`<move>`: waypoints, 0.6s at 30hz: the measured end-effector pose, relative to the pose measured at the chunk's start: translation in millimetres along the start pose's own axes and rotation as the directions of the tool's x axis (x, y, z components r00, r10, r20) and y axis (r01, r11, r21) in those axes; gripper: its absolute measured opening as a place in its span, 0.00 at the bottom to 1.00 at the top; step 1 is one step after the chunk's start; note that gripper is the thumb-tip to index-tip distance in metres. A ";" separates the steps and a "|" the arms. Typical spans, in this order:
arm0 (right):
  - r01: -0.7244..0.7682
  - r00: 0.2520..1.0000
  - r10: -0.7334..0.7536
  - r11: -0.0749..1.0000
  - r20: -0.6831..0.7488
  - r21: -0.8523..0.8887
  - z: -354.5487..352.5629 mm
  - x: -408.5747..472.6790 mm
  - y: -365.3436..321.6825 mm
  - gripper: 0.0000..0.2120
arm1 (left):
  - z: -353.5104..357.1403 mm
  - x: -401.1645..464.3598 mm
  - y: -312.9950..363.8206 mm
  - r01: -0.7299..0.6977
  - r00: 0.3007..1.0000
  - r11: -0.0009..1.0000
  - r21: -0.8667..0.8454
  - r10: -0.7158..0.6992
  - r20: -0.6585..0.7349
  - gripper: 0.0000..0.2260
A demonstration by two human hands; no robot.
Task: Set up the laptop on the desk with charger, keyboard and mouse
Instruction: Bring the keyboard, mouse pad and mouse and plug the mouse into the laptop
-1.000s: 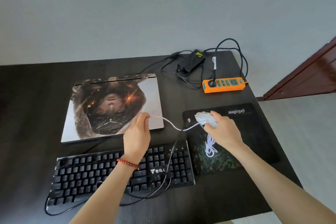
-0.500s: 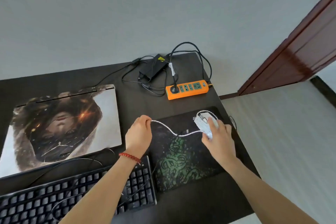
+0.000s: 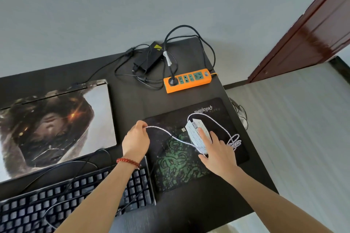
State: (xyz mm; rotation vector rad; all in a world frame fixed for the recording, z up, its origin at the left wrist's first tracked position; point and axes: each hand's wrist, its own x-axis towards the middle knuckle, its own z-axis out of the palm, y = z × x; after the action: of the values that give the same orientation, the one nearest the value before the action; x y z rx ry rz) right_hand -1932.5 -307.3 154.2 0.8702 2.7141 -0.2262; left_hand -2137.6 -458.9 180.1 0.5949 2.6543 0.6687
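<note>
Right hand (image 3: 217, 154) on white mouse (image 3: 198, 134), left hand (image 3: 135, 141) pinching its cable (image 3: 166, 132), over mousepad (image 3: 170, 172).

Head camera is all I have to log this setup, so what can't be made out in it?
- Keyboard: left end cut off by the frame edge, middle hidden by the left forearm.
- Laptop: lid shut, left part cut off; ports unseen.
- Mouse: rear hidden under the right hand.
- Mouse cable: its held stretch is hidden inside the left hand.
- Power strip: socket markings too small.
</note>
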 end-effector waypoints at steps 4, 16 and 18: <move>0.103 0.995 -0.103 0.994 -0.017 0.029 -9.3 -2.9 19.7 0.40 | -2.2 3.8 7.8 -0.066 0.998 0.998 -0.010 0.066 0.024 0.09; -0.029 0.999 0.031 0.998 0.029 -0.061 -61.7 57.0 15.6 0.19 | -28.1 34.5 36.2 -0.185 0.981 0.972 0.148 0.191 -0.026 0.08; 0.012 0.999 -0.009 0.999 0.049 -0.047 -55.1 61.2 7.6 0.19 | -15.8 27.3 31.5 -0.140 0.990 0.967 0.215 0.142 0.006 0.11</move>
State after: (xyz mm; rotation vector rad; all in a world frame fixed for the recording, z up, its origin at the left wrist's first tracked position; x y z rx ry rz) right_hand -1987.7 -255.1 187.0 0.8269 2.6687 -0.1825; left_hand -2157.7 -426.7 203.4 0.8486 2.7326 0.4242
